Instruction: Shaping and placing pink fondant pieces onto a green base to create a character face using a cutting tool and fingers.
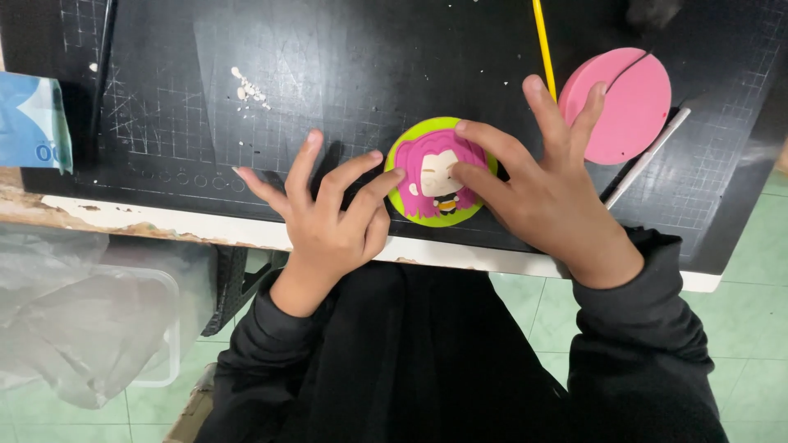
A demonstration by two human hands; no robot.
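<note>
A round lime-green disc (406,141) lies on the black cutting mat (328,66) near the table's front edge. On it sits a small clay figure (435,168) with pink hair and a pale face. My left hand (328,209) rests on the mat at the disc's left, its index fingertip touching the figure's hair. My right hand (542,184) lies at the disc's right, its index finger pressing on the top of the hair. Both hands have their fingers spread and hold nothing.
A pink round disc (628,102) lies at the back right, with a yellow stick (543,45) and a white stick (648,156) beside it. White crumbs (249,89) dot the mat. A blue paper (29,123) sits at left, a clear plastic bag (74,320) below the table.
</note>
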